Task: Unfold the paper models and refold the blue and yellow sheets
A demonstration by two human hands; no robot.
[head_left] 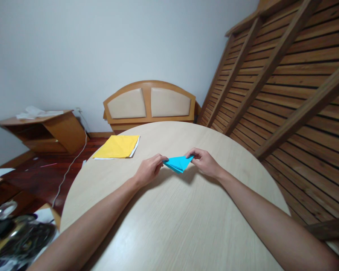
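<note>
While pinched at both ends, the folded blue paper (pixel 178 163) sits just above the round table (pixel 169 222).
Left hand (pixel 149 170) fingers close on its left tip; right hand (pixel 203 162) fingers close on its right corner. Yellow paper (pixel 116 146) lies flat near the table's far left edge, well apart from both hands.

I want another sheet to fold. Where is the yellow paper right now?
In the head view, the yellow paper lies flat near the round table's far left edge, beyond the left hand.
</note>
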